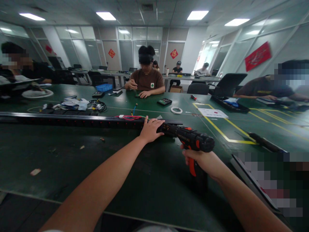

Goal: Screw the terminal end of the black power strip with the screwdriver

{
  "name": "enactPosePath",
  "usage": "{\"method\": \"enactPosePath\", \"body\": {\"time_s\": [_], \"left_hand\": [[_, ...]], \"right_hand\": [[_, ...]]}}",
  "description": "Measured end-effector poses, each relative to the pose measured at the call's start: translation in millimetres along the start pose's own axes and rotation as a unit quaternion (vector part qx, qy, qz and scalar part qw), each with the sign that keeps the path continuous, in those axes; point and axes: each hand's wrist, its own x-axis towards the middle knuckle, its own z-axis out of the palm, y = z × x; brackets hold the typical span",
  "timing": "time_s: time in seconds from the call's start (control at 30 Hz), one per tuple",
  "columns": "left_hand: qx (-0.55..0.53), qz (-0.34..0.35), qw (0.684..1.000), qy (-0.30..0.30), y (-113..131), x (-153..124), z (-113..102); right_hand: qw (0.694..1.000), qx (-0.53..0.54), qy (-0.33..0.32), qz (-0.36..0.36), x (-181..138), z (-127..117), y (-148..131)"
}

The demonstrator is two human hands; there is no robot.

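Note:
My left hand [152, 130] lies over a long black rail [96, 123] near its right end, its fingers spread across the top and the thumb on the near side. In my right hand [200, 158] is a black and orange cordless drill [191, 138], gripped by its handle. The drill's front end points left at the rail, close to my left thumb. Its tip is hard to make out there. Red wires [131, 118] with a white connector [121, 116] lie along the rail, left of my left hand.
Beyond the rail lie tangled cables [96, 105], a white tape roll [176, 110], a black box [164, 102] and a paper sheet [212, 112]. A black tool [265, 141] and a flat device [256, 180] lie at right. A person [147, 79] sits opposite; others sit at both sides.

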Motion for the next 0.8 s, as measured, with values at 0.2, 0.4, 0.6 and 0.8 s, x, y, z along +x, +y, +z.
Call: {"method": "enactPosePath", "body": {"time_s": [0.2, 0.4, 0.6, 0.8], "left_hand": [[0.001, 0.003, 1.000, 0.002, -0.9, 0.4, 1.6], [-0.003, 0.001, 1.000, 0.001, -0.8, 0.3, 1.7], [0.006, 0.000, 1.000, -0.003, -0.5, 0.5, 1.2], [-0.002, 0.000, 1.000, 0.002, 0.6, -0.3, 0.3]], "right_hand": [[1.000, 0.007, -0.001, 0.001, 0.5, -1.5, -0.7], [1.000, 0.002, -0.010, -0.003, 2.4, -2.7, 1.5], [1.000, 0.002, -0.015, -0.008, 2.4, -2.4, 0.7], [1.000, 0.001, -0.010, -0.005, 2.5, -2.3, 1.2]]}}
